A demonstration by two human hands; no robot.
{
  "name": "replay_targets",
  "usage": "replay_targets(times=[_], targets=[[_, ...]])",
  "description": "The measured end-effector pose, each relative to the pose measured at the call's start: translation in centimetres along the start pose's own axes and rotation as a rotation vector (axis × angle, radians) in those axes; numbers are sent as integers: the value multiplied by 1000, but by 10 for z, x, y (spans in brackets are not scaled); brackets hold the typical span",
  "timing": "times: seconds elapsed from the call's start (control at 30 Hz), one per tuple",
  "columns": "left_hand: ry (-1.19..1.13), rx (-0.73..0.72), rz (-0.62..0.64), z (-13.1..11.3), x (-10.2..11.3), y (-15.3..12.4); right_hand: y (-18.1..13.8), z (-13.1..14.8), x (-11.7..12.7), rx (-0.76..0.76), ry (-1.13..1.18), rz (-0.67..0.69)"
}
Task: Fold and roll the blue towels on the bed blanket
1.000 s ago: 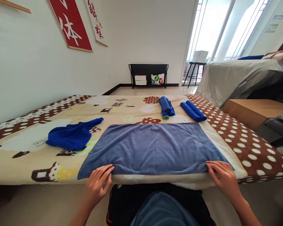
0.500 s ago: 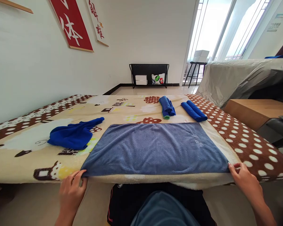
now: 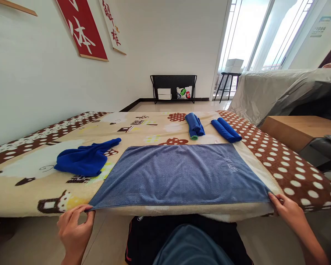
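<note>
Blue towel [image 3: 171, 176] lies between left hand [image 3: 76, 223] and right hand [image 3: 288, 210], wide apart, each pinching a near corner.

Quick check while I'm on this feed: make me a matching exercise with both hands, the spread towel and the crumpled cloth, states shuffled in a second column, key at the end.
Column one
1. Left hand
2. Crumpled blue cloth
3. Right hand
4. Grey-blue towel

Column two
A. Spread out on the patterned blanket, lettering near its right end
B. At the towel's near right corner
C. Lying bunched up, left of the towel
D. Pinching the towel's near left corner

Pairs: 1-D, 2-C, 3-B, 4-A
</note>
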State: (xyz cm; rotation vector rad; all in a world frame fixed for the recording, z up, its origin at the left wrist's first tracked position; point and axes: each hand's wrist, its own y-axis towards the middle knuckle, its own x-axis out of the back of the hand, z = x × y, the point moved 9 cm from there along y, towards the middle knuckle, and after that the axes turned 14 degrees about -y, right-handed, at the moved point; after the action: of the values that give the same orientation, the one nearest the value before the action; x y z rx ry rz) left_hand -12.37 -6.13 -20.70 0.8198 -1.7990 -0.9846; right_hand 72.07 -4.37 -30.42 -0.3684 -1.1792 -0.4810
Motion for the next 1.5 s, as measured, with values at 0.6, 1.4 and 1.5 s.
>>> replay_targets(times=[0.6,1.4,1.5], targets=[[71,158,-87,-1,9,-8,-12,-7,17,-54,7,-195],[-343,-301,917,-245,-175,14,-124,324,-16,1130,-56,-131],[-492,-309,1058,-262,-157,8,-133,321,-2,1213,60,55]])
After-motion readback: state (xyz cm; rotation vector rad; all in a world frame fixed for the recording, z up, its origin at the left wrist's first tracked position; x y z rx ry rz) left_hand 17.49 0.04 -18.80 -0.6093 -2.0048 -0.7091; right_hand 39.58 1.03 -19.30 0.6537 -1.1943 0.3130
